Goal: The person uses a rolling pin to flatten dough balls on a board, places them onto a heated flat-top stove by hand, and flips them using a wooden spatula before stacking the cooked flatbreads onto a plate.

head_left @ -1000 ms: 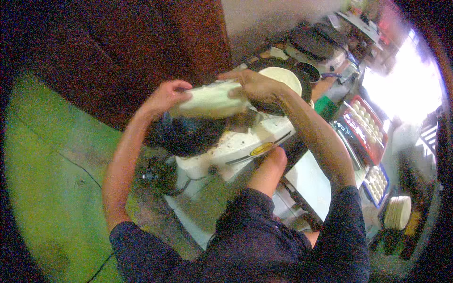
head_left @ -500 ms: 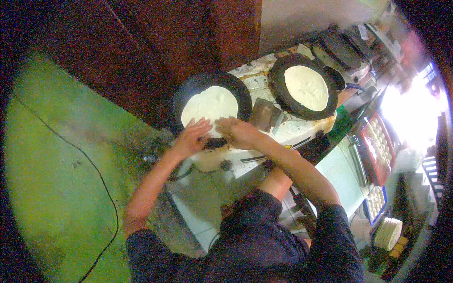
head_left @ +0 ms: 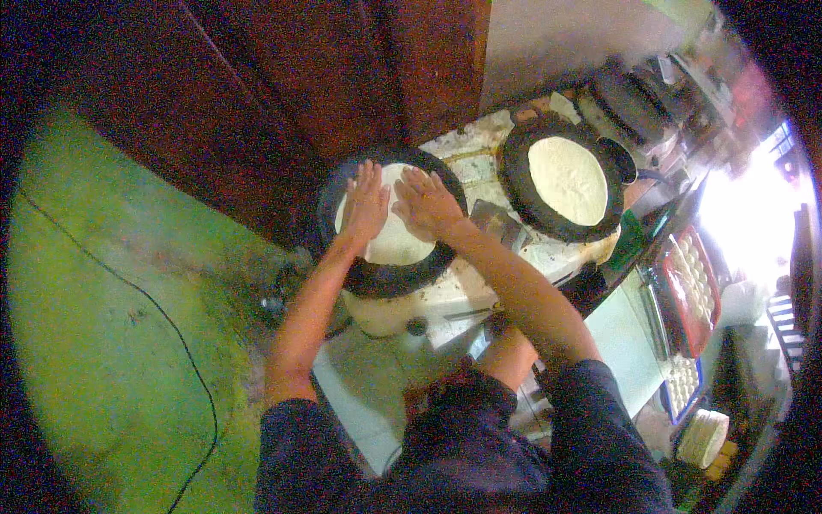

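Floor [head_left: 103, 343]: green, fills the left half of the frame, with a thin dark cable [head_left: 184, 360] curving down across it.
Wooden panel [head_left: 282, 94]: dark red-brown, across the upper left and centre, behind the stove.
Stove top [head_left: 479, 248]: pale, stained, running from the centre towards the upper right; it bears both pans.
Near pan [head_left: 390, 278]: round, black, at centre frame, with a flat disc of pale dough lying in it.
Far pan [head_left: 556, 223]: round, black, upper right of centre, holding a second pale dough round [head_left: 568, 180], untouched.
Dough disc [head_left: 398, 244]: in the near pan, covering most of its base, partly hidden under both hands.
Left hand [head_left: 366, 206]: flat, fingers spread wide, palm pressed down on the left part of the dough disc.
Right hand [head_left: 426, 202]: flat, fingers spread, pressed on the upper right part of the same disc, just beside the left hand.
Red tray [head_left: 689, 291]: oblong, right of frame, holding rows of small pale dough balls.
Blue tray [head_left: 681, 385]: below the red one, also with pale balls.
Stack of pale rounds [head_left: 702, 437]: lower right edge.
Labels: none legible; the bright right rim is washed out.
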Motion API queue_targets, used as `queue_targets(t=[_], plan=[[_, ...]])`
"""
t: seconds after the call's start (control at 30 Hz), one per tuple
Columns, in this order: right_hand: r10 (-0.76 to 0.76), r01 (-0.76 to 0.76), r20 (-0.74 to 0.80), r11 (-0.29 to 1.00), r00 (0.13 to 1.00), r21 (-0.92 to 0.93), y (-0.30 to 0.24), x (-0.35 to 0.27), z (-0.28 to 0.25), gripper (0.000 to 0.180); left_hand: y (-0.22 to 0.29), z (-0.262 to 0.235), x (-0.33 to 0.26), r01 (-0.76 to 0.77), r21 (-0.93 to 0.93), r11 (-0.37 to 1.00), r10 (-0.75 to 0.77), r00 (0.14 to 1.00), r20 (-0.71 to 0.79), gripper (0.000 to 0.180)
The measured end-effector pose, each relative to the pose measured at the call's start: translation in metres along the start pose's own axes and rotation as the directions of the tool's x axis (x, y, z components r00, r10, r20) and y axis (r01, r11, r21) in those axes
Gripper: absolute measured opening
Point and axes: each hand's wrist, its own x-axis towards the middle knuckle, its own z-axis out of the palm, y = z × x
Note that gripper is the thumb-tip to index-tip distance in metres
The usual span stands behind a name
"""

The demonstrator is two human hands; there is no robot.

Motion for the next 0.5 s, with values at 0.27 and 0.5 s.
queue_targets(t=[0.27,0.5], plan=[[-0.138,0.086,0.404,0.986,0.904,0.143,-0.034,-0.102,-0.071,0.051,0.049,-0.072,-0.118,0.160,-0.340,0.927,-0.088,0.972,0.219,0.054],[-0.182,0.143,0.126,0.952,0.975,0.269,-0.050,-0.093,0.009,0.047,0.049,-0.090,-0.097,-0.003,0.038,0.999,-0.022,0.764,0.645,0.050]])
